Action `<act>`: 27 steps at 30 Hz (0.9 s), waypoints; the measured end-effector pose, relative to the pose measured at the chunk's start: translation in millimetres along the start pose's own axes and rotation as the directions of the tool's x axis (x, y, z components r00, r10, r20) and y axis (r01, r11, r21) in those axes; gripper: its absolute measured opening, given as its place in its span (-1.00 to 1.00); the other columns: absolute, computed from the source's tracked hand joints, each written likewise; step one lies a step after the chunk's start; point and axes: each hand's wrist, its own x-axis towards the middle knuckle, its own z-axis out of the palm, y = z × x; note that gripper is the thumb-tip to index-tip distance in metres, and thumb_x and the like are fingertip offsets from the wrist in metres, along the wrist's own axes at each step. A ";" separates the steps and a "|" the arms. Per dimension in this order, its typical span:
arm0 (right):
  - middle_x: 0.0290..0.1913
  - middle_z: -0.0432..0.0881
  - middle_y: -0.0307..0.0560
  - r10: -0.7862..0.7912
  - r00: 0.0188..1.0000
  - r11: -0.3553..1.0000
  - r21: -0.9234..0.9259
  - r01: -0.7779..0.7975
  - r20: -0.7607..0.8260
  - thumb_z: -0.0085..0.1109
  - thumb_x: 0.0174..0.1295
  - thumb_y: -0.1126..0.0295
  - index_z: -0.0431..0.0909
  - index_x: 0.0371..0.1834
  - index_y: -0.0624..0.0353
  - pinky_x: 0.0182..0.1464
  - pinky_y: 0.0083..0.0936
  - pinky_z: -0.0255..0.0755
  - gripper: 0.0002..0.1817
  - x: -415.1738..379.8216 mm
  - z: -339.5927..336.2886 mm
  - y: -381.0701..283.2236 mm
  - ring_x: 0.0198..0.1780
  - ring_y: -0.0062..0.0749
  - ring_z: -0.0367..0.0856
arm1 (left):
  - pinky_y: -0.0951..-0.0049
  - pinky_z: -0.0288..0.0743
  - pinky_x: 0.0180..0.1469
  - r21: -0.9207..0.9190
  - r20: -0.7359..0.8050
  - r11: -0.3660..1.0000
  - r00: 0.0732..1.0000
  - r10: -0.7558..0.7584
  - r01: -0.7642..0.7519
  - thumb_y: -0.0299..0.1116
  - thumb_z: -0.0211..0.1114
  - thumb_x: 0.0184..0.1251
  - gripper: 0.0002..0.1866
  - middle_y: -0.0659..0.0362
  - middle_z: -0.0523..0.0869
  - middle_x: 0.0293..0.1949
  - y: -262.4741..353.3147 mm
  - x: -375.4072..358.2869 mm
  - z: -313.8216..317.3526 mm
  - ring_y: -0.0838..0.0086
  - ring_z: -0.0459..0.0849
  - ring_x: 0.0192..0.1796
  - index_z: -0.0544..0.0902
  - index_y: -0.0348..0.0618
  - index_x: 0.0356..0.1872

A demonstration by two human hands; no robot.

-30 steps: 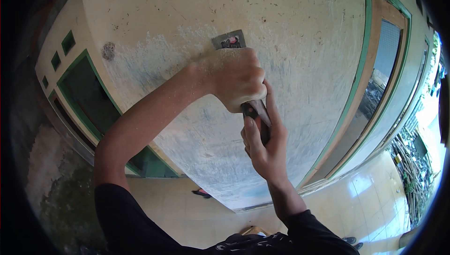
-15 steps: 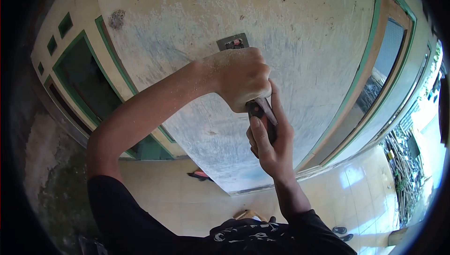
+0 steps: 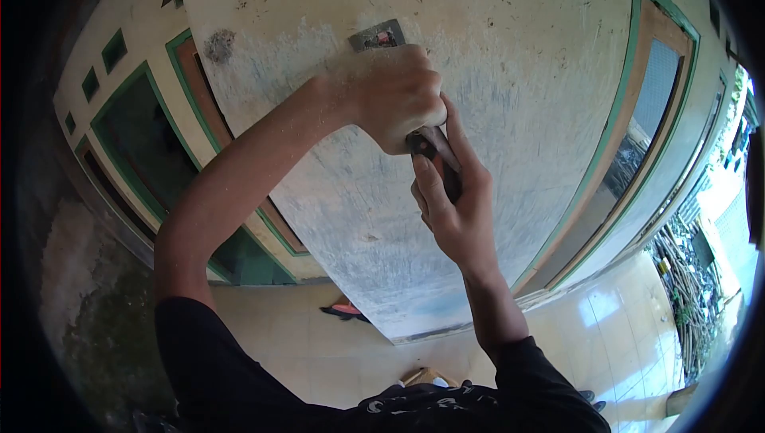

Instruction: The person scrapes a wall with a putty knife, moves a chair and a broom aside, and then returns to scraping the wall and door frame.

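A scraper's flat metal blade [image 3: 378, 36] lies against the worn, scratched wall [image 3: 374, 226], whose paint is patchy. My left hand [image 3: 394, 98] is closed in a fist round the upper part of the scraper, just below the blade, with pale dust on the wrist. Below it, my right hand [image 3: 456, 194] grips the lower end of the dark and red handle [image 3: 443, 168], thumb along its near side. The handle's middle is hidden inside my left fist.
Green-framed windows stand at the left [image 3: 143, 138] and right [image 3: 649, 114]. A black and red object [image 3: 344, 309] lies on the tiled floor [image 3: 275, 329] by the wall's foot. Sticks [image 3: 685, 297] are piled at the far right.
Both hands and the scraper have moved up the wall and slightly left. The grip of each hand looks the same, and the view has shifted a little.
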 end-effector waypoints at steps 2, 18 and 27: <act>-0.45 0.37 -0.33 -0.005 1.000 1.000 -0.020 0.005 -0.015 -0.04 0.38 0.48 0.01 0.53 0.30 -0.53 -0.73 0.24 -0.34 -4.7 4.8 -12.1 -0.54 -0.76 0.31 | 0.35 0.49 -0.53 -0.041 -0.076 0.999 0.997 -0.007 0.004 -0.19 0.37 -0.32 -0.72 0.13 0.48 -0.85 -5.1 1.2 -8.8 0.35 0.58 -0.72 0.53 -0.16 -0.85; -0.34 0.48 -0.20 0.020 1.000 0.999 -0.047 -0.020 0.004 -0.01 0.33 0.54 0.03 0.52 0.27 -0.25 -0.72 0.32 -0.32 -11.3 22.3 -4.4 -0.34 -0.70 0.35 | 0.34 0.51 -0.42 0.051 -0.016 0.999 1.000 -0.002 0.003 -0.19 0.44 -0.25 -0.71 0.09 0.54 -0.77 0.0 -24.0 -9.8 0.27 0.64 -0.65 0.55 -0.11 -0.81; -0.33 0.53 -0.14 -0.027 1.000 0.995 -0.094 0.027 0.007 0.01 0.33 0.54 0.06 0.50 0.31 -0.28 -0.70 0.32 -0.34 -7.2 41.3 -11.2 -0.36 -0.70 0.35 | 0.23 0.38 -0.33 0.003 -0.047 1.000 0.999 0.027 -0.027 -0.09 0.45 -0.27 -0.63 0.15 0.45 -0.81 -8.2 -44.0 -7.5 0.28 0.53 -0.66 0.50 -0.09 -0.84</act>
